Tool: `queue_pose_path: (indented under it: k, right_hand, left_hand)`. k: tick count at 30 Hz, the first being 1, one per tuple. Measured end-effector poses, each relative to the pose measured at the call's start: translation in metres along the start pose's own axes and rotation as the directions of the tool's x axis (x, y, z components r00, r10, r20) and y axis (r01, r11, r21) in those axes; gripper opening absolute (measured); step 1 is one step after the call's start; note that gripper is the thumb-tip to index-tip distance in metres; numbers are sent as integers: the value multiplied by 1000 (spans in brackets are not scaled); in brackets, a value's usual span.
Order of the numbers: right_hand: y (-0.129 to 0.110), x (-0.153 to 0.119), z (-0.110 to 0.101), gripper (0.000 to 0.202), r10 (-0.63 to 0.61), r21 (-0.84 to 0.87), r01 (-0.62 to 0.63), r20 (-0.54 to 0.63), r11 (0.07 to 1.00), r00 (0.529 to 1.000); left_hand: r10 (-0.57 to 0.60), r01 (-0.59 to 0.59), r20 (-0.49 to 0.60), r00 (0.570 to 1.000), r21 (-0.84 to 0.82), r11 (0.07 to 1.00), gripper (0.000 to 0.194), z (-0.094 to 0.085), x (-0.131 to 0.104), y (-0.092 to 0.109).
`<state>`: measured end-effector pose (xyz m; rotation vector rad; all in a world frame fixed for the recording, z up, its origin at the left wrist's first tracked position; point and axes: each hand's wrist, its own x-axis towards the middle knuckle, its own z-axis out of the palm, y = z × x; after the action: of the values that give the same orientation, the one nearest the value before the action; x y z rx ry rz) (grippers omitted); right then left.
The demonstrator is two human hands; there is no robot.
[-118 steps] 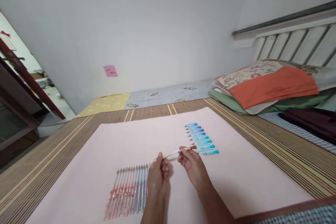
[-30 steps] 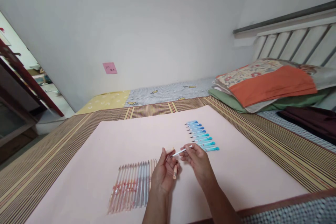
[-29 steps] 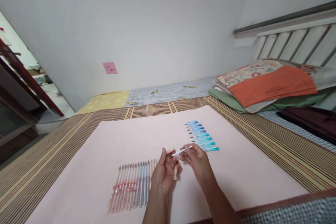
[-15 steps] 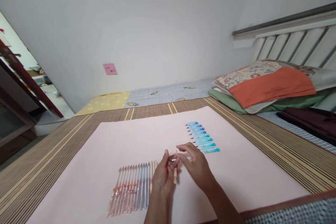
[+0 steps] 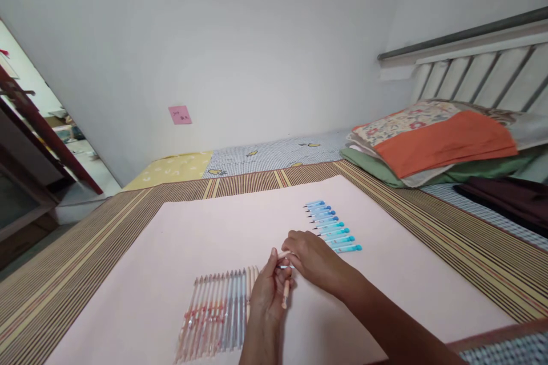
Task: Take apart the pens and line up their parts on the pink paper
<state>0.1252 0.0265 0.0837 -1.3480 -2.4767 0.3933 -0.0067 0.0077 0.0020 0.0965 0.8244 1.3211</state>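
Note:
My left hand [image 5: 266, 292] is closed around a peach-coloured pen [image 5: 285, 296], whose end sticks out below the fingers. At its thumb tip, a pale peach length [image 5: 282, 255] runs across to my right hand [image 5: 311, 258]. I cannot tell whether this is a part of the same pen or another one. The right fingers are pinched on it, and their tips are partly hidden. Left of the hands lies a row of slim clear-barrelled pens [image 5: 209, 313], with peach pens [image 5: 249, 280] at its right end. Several blue pens [image 5: 338, 232] lie beyond the right hand.
A pale pink sheet [image 5: 141, 274] lies on a striped mat [image 5: 124, 234]. At the right, folded bedding [image 5: 445, 145] and a dark cloth [image 5: 505, 197] rest by a white slatted frame [image 5: 483, 77]. A pink note [image 5: 180, 114] is on the wall behind.
My right hand has moved in towards the left, and its fingers have closed on the pale peach length. My left hand keeps its hold, nearly in place.

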Motion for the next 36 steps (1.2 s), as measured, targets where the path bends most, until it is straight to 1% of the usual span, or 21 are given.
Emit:
queue_pose_path:
  k: [2, 4, 7, 9, 11, 13, 15, 16, 18, 20, 23, 26, 28, 30, 33, 36]
  right_hand:
    - [-1, 1, -2, 22, 7, -23, -7, 20, 1000, 1000]
    - [-1, 1, 1, 21, 9, -2, -9, 12, 1000, 1000]
    - [2, -1, 9, 21, 4, 73, -2, -30, 997, 1000]
    - [8, 0, 15, 22, -2, 122, 10, -66, 992, 998]
    - [19, 4, 19, 22, -3, 202, 26, -115, 979, 993]
    - [36, 13, 21, 20, 31, 307, 25, -175, 951, 984]
    - [56, 27, 24, 17, 111, 370, -23, -217, 929, 970]
    - [67, 36, 26, 17, 151, 365, -59, -230, 929, 961]
    - [86, 56, 33, 19, 231, 308, -152, -237, 939, 944]
    - [101, 78, 42, 21, 278, 269, -212, -237, 939, 931]
    - [114, 109, 57, 24, 327, 217, -278, -237, 936, 915]
    - [122, 132, 69, 24, 358, 151, -329, -246, 932, 901]
    - [127, 142, 75, 24, 364, 94, -352, -258, 931, 895]
    - [132, 148, 79, 22, 351, 27, -357, -260, 934, 899]
    - [137, 150, 85, 22, 304, -75, -331, -248, 941, 920]
    - [133, 150, 90, 26, 243, -157, -287, -248, 945, 938]
  left_hand:
    - [-5, 5, -2, 1000, -5, 1000, 22, 1, -1, 0]
    - [-12, 12, -14, 1000, -9, 1000, 23, 2, -1, 0]
    - [-15, 15, -24, 1000, -8, 1000, 24, 3, -3, 1]
    - [-14, 14, -3, 1000, -16, 1000, 22, 2, -3, 1]
    - [-18, 18, 22, 1000, -35, 999, 19, 0, -3, 1]
    - [-26, 27, 23, 999, -56, 998, 15, -1, -2, 2]
    - [-43, 43, 7, 999, -72, 996, 12, -1, -1, 4]
    - [-53, 53, -3, 999, -79, 995, 11, -1, -2, 5]
    - [-72, 70, -24, 997, -98, 993, 11, 1, -3, 7]
    - [-89, 85, -27, 996, -125, 988, 11, 4, -6, 10]
    - [-105, 106, 18, 994, -173, 979, 10, 6, -9, 14]
    - [-125, 134, 56, 991, -218, 967, 11, 6, -9, 16]
    - [-139, 155, 80, 987, -233, 960, 10, 5, -8, 17]
    - [-152, 170, 92, 984, -240, 956, 10, 4, -8, 18]
    - [-154, 166, 69, 986, -250, 954, 12, 5, -7, 20]
    - [-151, 164, 73, 986, -244, 956, 12, 5, -6, 19]
